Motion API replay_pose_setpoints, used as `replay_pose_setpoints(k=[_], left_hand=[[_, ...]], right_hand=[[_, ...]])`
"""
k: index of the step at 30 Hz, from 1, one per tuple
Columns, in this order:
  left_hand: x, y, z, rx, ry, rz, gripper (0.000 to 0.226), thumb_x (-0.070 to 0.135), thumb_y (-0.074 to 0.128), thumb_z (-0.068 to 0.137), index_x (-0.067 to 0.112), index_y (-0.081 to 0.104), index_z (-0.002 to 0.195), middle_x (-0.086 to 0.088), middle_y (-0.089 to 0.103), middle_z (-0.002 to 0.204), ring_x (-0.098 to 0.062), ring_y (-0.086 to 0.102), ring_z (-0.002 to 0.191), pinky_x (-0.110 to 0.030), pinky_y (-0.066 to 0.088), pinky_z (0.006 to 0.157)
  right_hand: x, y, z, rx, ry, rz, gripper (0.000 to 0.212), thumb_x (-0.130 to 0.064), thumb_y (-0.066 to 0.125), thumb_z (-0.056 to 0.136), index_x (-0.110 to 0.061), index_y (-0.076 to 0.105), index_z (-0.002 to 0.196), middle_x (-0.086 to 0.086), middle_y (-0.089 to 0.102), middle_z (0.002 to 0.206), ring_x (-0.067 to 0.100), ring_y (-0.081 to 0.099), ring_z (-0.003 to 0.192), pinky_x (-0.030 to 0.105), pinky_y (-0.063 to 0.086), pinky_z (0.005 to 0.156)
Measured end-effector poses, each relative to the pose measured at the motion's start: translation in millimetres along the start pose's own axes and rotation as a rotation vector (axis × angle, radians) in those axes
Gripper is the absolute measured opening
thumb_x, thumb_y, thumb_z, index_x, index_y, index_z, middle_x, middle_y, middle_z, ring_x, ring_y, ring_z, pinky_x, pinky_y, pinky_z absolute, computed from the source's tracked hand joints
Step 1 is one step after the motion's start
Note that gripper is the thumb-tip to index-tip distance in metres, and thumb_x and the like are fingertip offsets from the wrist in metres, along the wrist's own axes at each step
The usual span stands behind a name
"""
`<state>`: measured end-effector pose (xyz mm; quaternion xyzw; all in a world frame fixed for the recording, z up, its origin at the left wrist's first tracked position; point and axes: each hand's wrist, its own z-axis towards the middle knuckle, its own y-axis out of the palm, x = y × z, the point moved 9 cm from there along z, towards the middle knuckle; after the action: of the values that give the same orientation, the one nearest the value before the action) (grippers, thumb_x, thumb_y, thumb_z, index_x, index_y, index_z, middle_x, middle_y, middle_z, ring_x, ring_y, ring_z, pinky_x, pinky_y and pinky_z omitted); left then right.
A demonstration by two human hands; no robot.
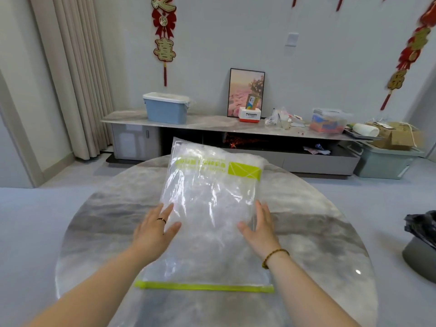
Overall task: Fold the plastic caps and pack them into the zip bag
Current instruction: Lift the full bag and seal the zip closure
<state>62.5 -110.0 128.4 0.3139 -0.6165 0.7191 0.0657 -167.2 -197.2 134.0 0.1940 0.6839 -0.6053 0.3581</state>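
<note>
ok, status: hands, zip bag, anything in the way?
Left hand and right hand open, flat against zip bag sides. Bag on table, crinkled clear plastic inside, green zip strip nearest. Nothing in the way.

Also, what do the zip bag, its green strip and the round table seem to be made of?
The zip bag: thin clear plastic film, glossy; it wrinkles and glints. The green zip strip: apparently stiffer, opaque plastic; it lies straight and looks matte. The round table: probably polished stone or a marble-look slab, given the grey veining and a bright reflection; which one is unclear.
</note>
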Motion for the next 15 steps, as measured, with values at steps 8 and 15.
replay_pose_setpoints(k=[8, 15], left_hand=[[-38, 75, -1, -0.174, -0.209, 0.118, 0.076, 0.060, 0.029, 0.092, 0.027, -0.013, 0.146, -0.002, -0.011, 0.156, -0.019, -0.003, 0.144, -0.033, 0.005, 0.114], [-40, 82, 46, -0.146, -0.212, 0.166, 0.077, 0.062, 0.026, 0.091, 0.028, -0.016, 0.145, -0.002, -0.013, 0.156, -0.019, -0.007, 0.144, -0.034, 0.003, 0.115]], right_hand=[[59, 57, 6, -0.207, 0.205, -0.308, 0.073, -0.049, 0.037, 0.093, -0.031, -0.009, 0.146, -0.002, -0.012, 0.156, 0.021, 0.015, 0.142, 0.038, 0.021, 0.112], [48, 69, 64, -0.168, 0.131, -0.354, 0.070, -0.046, 0.035, 0.095, -0.026, -0.008, 0.147, -0.002, -0.008, 0.156, 0.017, 0.012, 0.143, 0.037, 0.018, 0.113]])
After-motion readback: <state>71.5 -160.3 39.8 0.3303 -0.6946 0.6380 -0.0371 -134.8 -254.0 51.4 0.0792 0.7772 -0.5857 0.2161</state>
